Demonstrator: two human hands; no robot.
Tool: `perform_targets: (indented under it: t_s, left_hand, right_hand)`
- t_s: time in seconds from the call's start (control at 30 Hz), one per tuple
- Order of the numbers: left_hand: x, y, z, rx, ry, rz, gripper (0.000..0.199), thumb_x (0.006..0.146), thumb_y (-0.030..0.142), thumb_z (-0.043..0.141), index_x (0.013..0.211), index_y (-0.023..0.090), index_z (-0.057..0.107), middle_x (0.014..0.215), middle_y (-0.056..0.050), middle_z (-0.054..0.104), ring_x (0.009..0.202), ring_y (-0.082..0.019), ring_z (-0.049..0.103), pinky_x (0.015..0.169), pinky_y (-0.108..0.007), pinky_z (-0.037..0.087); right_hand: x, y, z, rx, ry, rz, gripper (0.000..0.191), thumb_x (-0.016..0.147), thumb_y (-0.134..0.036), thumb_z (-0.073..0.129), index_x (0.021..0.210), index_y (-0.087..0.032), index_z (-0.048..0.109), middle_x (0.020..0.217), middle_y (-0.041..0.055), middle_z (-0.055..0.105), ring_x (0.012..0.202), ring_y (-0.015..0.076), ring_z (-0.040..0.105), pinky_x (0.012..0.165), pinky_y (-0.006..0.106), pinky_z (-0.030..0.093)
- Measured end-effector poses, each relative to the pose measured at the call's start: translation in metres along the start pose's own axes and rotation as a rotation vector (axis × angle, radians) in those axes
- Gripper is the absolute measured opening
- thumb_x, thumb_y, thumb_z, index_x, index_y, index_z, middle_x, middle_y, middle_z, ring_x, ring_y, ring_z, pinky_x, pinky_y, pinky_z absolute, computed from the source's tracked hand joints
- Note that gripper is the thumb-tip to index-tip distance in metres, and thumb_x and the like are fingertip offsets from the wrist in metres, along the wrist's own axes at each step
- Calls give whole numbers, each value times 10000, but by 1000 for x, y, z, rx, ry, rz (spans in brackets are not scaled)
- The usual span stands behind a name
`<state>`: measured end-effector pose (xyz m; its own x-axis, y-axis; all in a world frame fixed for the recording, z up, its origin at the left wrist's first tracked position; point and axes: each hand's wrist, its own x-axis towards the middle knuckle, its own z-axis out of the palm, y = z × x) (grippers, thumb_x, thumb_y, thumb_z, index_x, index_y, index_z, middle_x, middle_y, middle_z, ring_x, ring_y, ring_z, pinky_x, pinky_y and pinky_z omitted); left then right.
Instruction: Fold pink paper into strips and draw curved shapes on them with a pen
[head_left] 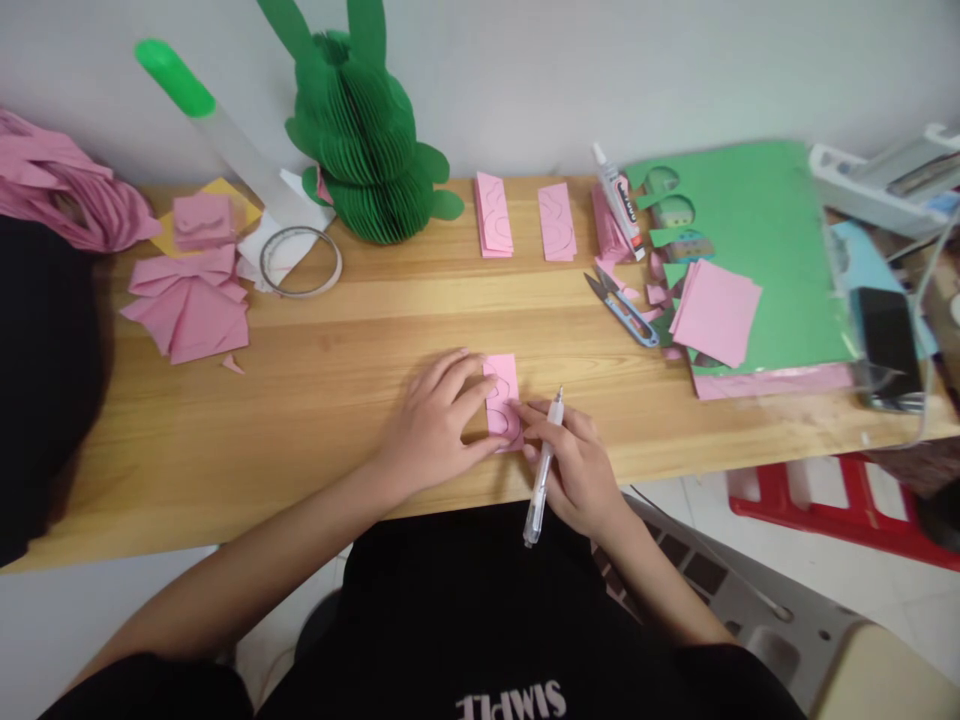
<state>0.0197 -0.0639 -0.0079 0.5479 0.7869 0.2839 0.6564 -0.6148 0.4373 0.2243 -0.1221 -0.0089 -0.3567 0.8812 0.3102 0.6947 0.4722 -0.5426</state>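
Observation:
A narrow pink paper strip (503,390) with curved drawn lines lies near the table's front edge. My left hand (439,425) rests at its left side, fingers apart, with fingertips on the paper's left edge and lower end. My right hand (574,465) holds a white pen (544,470), its tip pointing up and away from the paper. The right fingertips touch the strip's right edge. Farther back lie two more marked pink pieces, one left (494,215) and one right (556,222).
Blue snips (622,308) lie by pink scraps and a glue tube (621,205). Right are green sheets (787,250) with square pink papers (718,312) and a phone (889,345). A green paper figure (367,140), tape roll (300,262) and folded pink paper (191,300) stand or lie left.

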Motion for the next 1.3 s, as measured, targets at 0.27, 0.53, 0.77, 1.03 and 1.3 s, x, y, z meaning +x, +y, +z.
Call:
perform_targets:
  t_s: [0.27,0.53,0.77,1.03,1.3]
  left_hand:
    - [-1,-1,1,-9,-4,-7,497,759,446,793,1139,153,660,1279,-152,629,1250,-360,532,1037,-544,472]
    - [-1,-1,1,-7,-14,-16,499,761,457,790,1139,161,657,1295,-148,622,1267,-351,520,1055,-539,455]
    - [-1,-1,2,-22,-17,-25,479,787,465,762,1147,167,657,1312,-150,612,1279,-349,505,1070,-547,433]
    - [2,-1,-2,64,-60,15,292,905,337,636,1123,146,676,1284,-152,619,1235,-341,523,1020,-519,459]
    - [25,-22,-13,67,-166,142,270,963,286,492,951,160,730,1155,-157,629,1088,-318,569,918,-503,494]
  right_hand:
    - [0,0,0,-1,1,-7,187,945,-169,511,1115,-242,537,1252,91,704,1114,278,622,884,467,504]
    - [-1,0,1,32,24,-8,237,932,-168,531,1156,-245,536,1269,95,697,1119,276,621,893,468,502]
    - [-2,1,0,44,22,-43,269,933,-175,508,1183,-272,533,1203,75,719,1112,273,641,892,474,503]
    - [2,-1,-1,-40,17,-75,233,944,-153,495,1149,-244,559,1109,75,735,1047,271,636,833,437,504]
    - [5,-3,-6,-119,-93,-51,211,941,-190,501,1128,-248,581,1073,66,748,1022,294,598,831,440,466]
